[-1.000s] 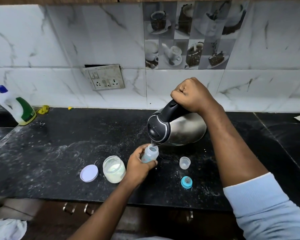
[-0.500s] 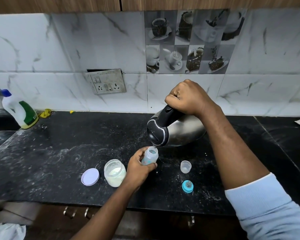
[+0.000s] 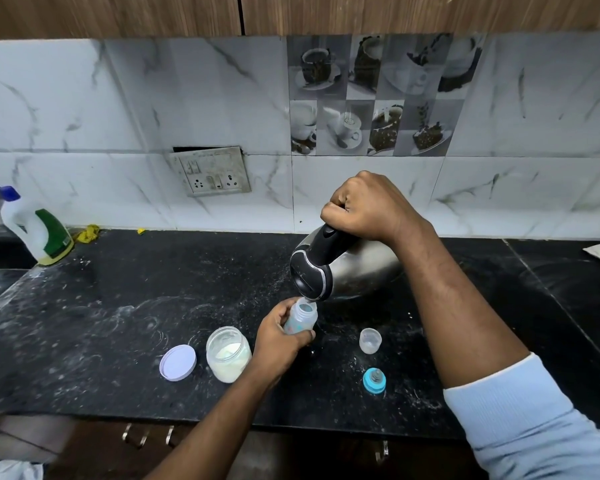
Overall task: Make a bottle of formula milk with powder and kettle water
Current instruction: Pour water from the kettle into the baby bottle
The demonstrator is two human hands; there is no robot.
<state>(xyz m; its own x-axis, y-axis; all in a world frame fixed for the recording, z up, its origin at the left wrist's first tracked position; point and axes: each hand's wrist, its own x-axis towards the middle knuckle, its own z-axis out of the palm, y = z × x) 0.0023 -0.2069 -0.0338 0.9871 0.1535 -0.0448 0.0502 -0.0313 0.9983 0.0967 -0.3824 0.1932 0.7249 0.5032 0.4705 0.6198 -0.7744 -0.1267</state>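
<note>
The black table (image 3: 118,306) is dusted with spilt powder, and the things for the job sit toward its front edge. Above it the steel kettle (image 3: 357,275) is tipped steeply, spout down. The right grip (image 3: 364,206) carries it, wrapped tight around the black handle. The open powder jar (image 3: 227,355) stands on the table just left of the pour, so stray drops should be kept away from it.

The baby bottle (image 3: 302,320) is the target. The left grip (image 3: 278,341) is curled round its body, holding it off the table and tilted up to meet the spout, which sits right at its narrow mouth. Whether water is running cannot be told.

This looks like the filling step, and it calls for restraint. The kettle is heavy and the mouth is small, so the wrist should roll in small amounts for a thin stream centred on the opening. The holding fingers are best kept low on the body, since kettle water may be hot. Levelling the bottle now and then would give a true reading of the fill.

The jar lid (image 3: 178,362) lies flat beside the jar. The blue teat ring (image 3: 374,380) and the clear cap (image 3: 370,340) wait to the right, apart from each other and ready for closing.
</note>
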